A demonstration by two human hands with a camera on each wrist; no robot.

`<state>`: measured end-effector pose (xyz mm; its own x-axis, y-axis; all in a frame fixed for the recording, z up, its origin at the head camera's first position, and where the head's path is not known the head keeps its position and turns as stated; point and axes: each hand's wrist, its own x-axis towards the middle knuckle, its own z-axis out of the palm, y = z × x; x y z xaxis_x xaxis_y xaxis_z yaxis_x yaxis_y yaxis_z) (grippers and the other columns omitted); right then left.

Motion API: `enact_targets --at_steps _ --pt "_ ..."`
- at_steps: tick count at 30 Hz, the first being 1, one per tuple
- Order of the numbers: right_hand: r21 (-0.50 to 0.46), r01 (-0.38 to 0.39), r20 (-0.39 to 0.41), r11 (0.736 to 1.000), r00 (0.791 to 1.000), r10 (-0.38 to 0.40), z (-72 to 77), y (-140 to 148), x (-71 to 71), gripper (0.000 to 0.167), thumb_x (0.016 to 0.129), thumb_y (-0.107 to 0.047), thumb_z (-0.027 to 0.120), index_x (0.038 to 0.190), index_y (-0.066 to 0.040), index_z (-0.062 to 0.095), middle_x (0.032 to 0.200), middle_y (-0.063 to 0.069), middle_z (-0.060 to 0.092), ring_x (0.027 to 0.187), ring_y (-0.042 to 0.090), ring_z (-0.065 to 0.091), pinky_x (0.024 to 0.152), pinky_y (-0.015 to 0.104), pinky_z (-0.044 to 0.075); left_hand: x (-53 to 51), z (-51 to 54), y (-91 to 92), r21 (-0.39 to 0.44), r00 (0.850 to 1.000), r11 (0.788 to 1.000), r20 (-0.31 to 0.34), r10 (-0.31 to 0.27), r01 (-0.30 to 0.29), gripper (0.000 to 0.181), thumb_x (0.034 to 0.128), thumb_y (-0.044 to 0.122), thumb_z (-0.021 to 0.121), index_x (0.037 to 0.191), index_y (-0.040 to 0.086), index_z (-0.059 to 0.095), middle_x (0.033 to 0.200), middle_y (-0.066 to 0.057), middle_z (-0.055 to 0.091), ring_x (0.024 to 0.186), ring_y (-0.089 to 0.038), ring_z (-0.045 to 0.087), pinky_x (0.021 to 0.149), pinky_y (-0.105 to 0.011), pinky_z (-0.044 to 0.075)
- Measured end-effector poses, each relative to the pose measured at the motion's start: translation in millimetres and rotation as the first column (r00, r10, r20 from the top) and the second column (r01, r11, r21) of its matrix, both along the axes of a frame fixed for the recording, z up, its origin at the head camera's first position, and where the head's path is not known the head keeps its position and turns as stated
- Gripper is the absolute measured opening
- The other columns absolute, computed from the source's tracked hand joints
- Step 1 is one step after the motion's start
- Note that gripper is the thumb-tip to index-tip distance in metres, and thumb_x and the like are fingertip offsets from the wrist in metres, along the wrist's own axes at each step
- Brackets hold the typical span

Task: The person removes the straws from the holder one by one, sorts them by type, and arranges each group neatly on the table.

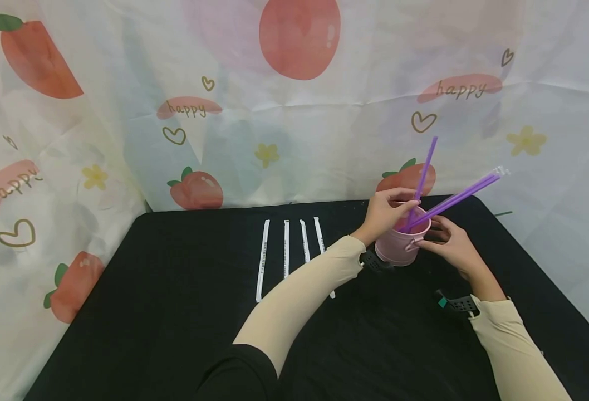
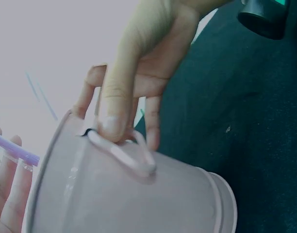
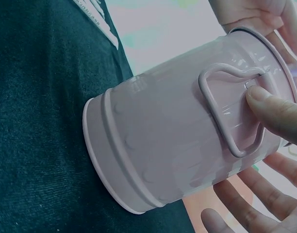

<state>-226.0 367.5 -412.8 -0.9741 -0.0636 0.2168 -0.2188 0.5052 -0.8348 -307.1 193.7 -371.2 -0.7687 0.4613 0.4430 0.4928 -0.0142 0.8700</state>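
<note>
A pink bucket (image 1: 397,250) stands at the table's back right; it fills much of the right wrist view (image 3: 158,131). My left hand (image 1: 384,214) pinches an upright purple straw (image 1: 427,164) whose lower part is inside the bucket. In the left wrist view, fingers of that hand (image 2: 10,189) lie by a purple straw (image 2: 15,149) at the left edge. More purple straws (image 1: 457,199) lean right out of the bucket, with clear ends. My right hand (image 1: 452,248) grips the bucket's right side, thumb (image 3: 277,114) by the wire handle (image 3: 219,114), other fingers round the far side.
Several thin white paper-wrapped strips (image 1: 263,262) lie side by side on the black tablecloth (image 1: 174,312), left of the bucket; my left forearm (image 1: 299,301) passes over part of them. A printed curtain (image 1: 324,139) hangs behind the table and along its left side.
</note>
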Motion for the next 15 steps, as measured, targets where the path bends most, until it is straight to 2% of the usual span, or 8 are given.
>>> enact_targets --at_steps 5,8,12,15 --pt "-0.015 0.000 0.005 1.000 1.000 0.000 1.4 -0.7 0.6 0.067 0.088 -0.011 0.065 0.141 0.007 0.028 0.122 -0.002 0.049 0.094 -0.022 0.047 0.073 0.004 0.046 -3.8 5.7 -6.4 0.088 0.998 0.996 0.067 0.001 -0.006 0.026 0.0887 0.006 0.063 0.113 -0.003 0.064 0.106 -0.021 0.068 0.091 -0.030 0.068 0.070 -0.020 0.057" --pt "-0.013 0.005 0.017 1.000 1.000 -0.005 2.1 -1.7 0.8 0.067 0.089 -0.014 0.065 0.142 0.006 0.028 0.124 0.005 0.048 0.094 -0.023 0.046 0.074 0.003 0.045 -6.9 9.5 -10.3 0.147 0.993 0.989 0.120 -0.017 -0.001 0.027 0.0889 0.006 0.062 0.114 -0.004 0.063 0.107 -0.023 0.067 0.092 -0.031 0.068 0.071 -0.026 0.058" --pt "-0.007 0.009 0.027 1.000 1.000 -0.009 2.0 -2.0 0.9 0.068 0.090 -0.017 0.065 0.142 0.005 0.028 0.130 0.020 0.044 0.095 -0.023 0.045 0.074 0.002 0.044 -11.4 14.2 -15.7 0.212 0.987 0.977 0.157 -0.033 0.000 0.028 0.0894 0.006 0.062 0.115 -0.005 0.061 0.107 -0.025 0.066 0.089 -0.031 0.070 0.073 -0.031 0.059" --pt "-0.002 0.010 0.032 1.000 0.999 -0.010 1.3 -1.6 1.0 0.069 0.089 -0.018 0.065 0.142 0.005 0.027 0.132 0.023 0.041 0.096 -0.024 0.044 0.075 0.002 0.044 -13.9 19.5 -20.2 0.255 0.984 0.967 0.174 -0.027 -0.019 0.028 0.0890 0.006 0.062 0.114 -0.007 0.061 0.105 -0.026 0.066 0.085 -0.029 0.071 0.073 -0.035 0.059"
